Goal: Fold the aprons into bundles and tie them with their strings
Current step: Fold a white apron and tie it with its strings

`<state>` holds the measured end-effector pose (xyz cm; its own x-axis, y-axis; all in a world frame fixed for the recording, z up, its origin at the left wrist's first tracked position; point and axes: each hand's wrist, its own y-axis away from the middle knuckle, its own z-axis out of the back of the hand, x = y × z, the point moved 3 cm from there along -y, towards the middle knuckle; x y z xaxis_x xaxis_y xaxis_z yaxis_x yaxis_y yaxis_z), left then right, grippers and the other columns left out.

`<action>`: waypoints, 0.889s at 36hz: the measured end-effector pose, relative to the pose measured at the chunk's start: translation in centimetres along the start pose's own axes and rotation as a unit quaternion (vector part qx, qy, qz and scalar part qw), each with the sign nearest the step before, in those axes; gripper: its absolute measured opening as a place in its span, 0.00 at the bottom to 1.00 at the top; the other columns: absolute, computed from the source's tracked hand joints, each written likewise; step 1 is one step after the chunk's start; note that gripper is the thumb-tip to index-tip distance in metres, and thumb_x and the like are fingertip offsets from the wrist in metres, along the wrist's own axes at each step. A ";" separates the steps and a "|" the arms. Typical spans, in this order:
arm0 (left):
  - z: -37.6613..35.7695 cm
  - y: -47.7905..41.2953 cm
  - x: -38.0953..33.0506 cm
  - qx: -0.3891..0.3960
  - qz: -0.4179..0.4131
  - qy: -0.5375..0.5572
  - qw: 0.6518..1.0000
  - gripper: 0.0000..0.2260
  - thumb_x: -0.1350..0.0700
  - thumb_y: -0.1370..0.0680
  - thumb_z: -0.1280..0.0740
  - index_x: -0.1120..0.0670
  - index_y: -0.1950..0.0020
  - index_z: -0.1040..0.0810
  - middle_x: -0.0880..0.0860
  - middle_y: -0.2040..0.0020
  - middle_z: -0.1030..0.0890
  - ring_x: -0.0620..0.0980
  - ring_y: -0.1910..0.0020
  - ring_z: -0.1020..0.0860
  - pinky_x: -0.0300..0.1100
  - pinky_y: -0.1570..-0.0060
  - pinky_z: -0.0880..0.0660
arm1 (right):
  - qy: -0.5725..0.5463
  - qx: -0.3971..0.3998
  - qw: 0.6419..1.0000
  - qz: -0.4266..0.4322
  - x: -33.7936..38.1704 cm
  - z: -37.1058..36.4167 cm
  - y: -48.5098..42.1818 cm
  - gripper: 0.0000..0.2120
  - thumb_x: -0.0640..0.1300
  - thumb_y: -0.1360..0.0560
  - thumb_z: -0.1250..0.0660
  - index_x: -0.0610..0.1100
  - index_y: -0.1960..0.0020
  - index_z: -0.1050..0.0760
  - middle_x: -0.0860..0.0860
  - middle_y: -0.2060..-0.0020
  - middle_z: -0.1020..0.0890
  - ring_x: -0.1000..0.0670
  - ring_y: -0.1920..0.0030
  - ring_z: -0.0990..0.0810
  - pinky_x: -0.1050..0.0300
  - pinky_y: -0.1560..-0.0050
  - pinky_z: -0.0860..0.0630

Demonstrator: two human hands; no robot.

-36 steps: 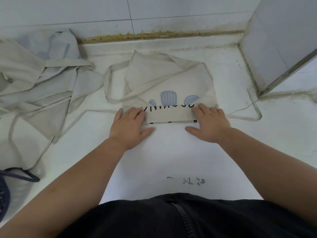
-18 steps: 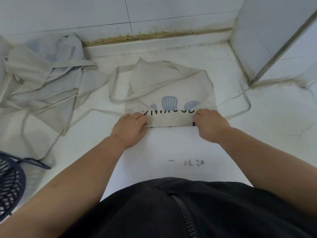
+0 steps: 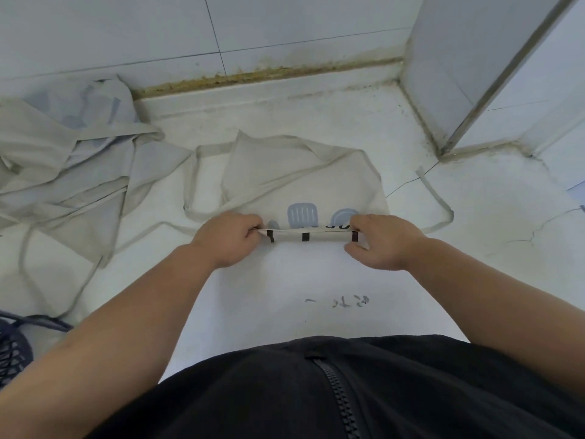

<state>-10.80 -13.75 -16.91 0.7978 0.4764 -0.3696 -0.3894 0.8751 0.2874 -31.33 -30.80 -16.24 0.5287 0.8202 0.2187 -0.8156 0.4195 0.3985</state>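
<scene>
Both hands have changed from lying flat on the apron (image 3: 300,179) to gripping it, and its near edge now lifts off the tabletop (image 3: 285,280). Your left hand (image 3: 228,240) pinches the left end of that folded edge, fingers curled over the top. Your right hand (image 3: 383,242) pinches the right end the same way, thumb below. The folded strip (image 3: 326,238) runs left to right between your hands, level, with three short dark marks across it. The rest of the apron lies flat just beyond your knuckles, away from you, so the next roll likely goes forward over the blue printed shapes. Both hands are equally near. The right string (image 3: 439,198) loops out beside the apron, close behind your right hand. The left string (image 3: 189,185) loops on the other side and could get caught in the roll. A crumpled pile of aprons (image 3: 63,160) sits well to the left. A dark mesh basket (image 3: 12,353) shows at the lower left edge.
</scene>
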 end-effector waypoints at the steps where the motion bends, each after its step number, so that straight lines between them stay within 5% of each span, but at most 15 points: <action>1: 0.2 -0.4 0.0 0.040 0.018 0.038 0.998 0.09 0.53 0.23 0.43 0.51 0.57 0.24 0.50 0.62 0.23 0.53 0.58 0.26 0.45 0.57 0.30 | -0.001 0.006 1.000 0.000 0.0 0.3 -0.1 0.14 0.53 0.23 0.43 0.54 0.38 0.32 0.53 0.55 0.25 0.47 0.54 0.26 0.55 0.57 0.32; 4: 0.6 -1.2 -0.1 0.120 0.074 0.137 0.981 0.08 0.60 0.22 0.39 0.55 0.60 0.26 0.51 0.62 0.27 0.50 0.58 0.30 0.42 0.60 0.36 | 0.002 0.014 1.000 -0.023 -0.1 1.5 -0.9 0.06 0.51 0.23 0.44 0.51 0.50 0.31 0.53 0.64 0.27 0.46 0.56 0.25 0.56 0.60 0.32; 7: 0.6 -1.7 0.3 0.142 0.092 0.143 0.975 0.08 0.58 0.21 0.40 0.61 0.56 0.26 0.53 0.59 0.27 0.49 0.57 0.30 0.39 0.60 0.38 | 0.038 0.044 0.998 -0.034 -0.3 2.2 -1.8 0.10 0.52 0.23 0.45 0.50 0.61 0.35 0.53 0.65 0.30 0.47 0.58 0.29 0.56 0.62 0.34; 10: 0.8 -2.2 0.7 0.117 0.068 0.060 0.989 0.11 0.53 0.19 0.42 0.58 0.53 0.26 0.53 0.57 0.26 0.51 0.54 0.28 0.42 0.56 0.34 | 0.050 0.048 0.996 -0.060 -0.7 2.2 -2.5 0.10 0.52 0.22 0.47 0.47 0.56 0.34 0.52 0.64 0.30 0.45 0.58 0.30 0.55 0.60 0.36; 14: 0.4 -2.8 1.0 0.067 0.033 -0.062 0.995 0.19 0.51 0.20 0.40 0.42 0.29 0.32 0.49 0.40 0.28 0.52 0.37 0.32 0.47 0.41 0.35 | 0.112 0.015 0.991 -0.075 -1.2 1.1 -3.4 0.10 0.53 0.22 0.49 0.47 0.49 0.36 0.48 0.54 0.22 0.44 0.54 0.28 0.53 0.53 0.38; 19: -0.6 -2.6 2.0 0.036 0.035 0.004 0.999 0.19 0.54 0.21 0.37 0.37 0.33 0.28 0.45 0.49 0.31 0.49 0.40 0.31 0.47 0.40 0.33 | 0.134 -0.021 0.988 -0.069 -1.4 0.0 -3.5 0.16 0.53 0.21 0.49 0.50 0.36 0.34 0.47 0.45 0.25 0.43 0.43 0.27 0.49 0.42 0.35; 22: -0.7 -2.5 2.1 0.015 0.033 0.047 0.998 0.18 0.56 0.22 0.36 0.39 0.35 0.25 0.44 0.51 0.32 0.49 0.42 0.30 0.48 0.40 0.32 | 0.116 -0.020 0.991 -0.067 -1.7 -0.4 -2.9 0.18 0.53 0.20 0.51 0.54 0.31 0.37 0.47 0.39 0.28 0.44 0.37 0.31 0.45 0.31 0.42; 27: -1.1 -1.7 1.5 -0.036 -0.003 -0.069 0.997 0.15 0.48 0.19 0.41 0.38 0.32 0.28 0.49 0.38 0.31 0.53 0.35 0.36 0.49 0.36 0.38 | 0.132 -0.029 0.989 -0.060 -1.1 -1.0 -2.1 0.22 0.56 0.20 0.58 0.53 0.29 0.38 0.48 0.28 0.41 0.44 0.28 0.44 0.40 0.27 0.60; 29: -1.4 -1.3 1.0 -0.066 -0.041 -0.131 0.988 0.18 0.53 0.20 0.39 0.43 0.30 0.28 0.51 0.35 0.30 0.55 0.34 0.36 0.50 0.38 0.41 | 0.159 -0.046 0.985 -0.046 -0.5 -1.0 -2.0 0.28 0.59 0.22 0.62 0.50 0.31 0.35 0.48 0.27 0.43 0.43 0.28 0.45 0.43 0.28 0.56; 32: -1.9 -1.2 -0.2 -0.054 -0.070 -0.175 0.981 0.20 0.56 0.21 0.40 0.50 0.28 0.32 0.52 0.34 0.30 0.55 0.34 0.34 0.46 0.38 0.42 | 0.171 -0.048 0.984 -0.029 0.0 -1.1 -1.8 0.32 0.68 0.25 0.55 0.46 0.35 0.32 0.48 0.31 0.37 0.45 0.35 0.36 0.49 0.36 0.43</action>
<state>-11.41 -14.79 -18.89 0.9485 0.3098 -0.0665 -0.2971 0.9425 0.1527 -30.06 -31.12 -17.92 0.4781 0.8700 -0.1204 -0.8140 0.4904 0.3113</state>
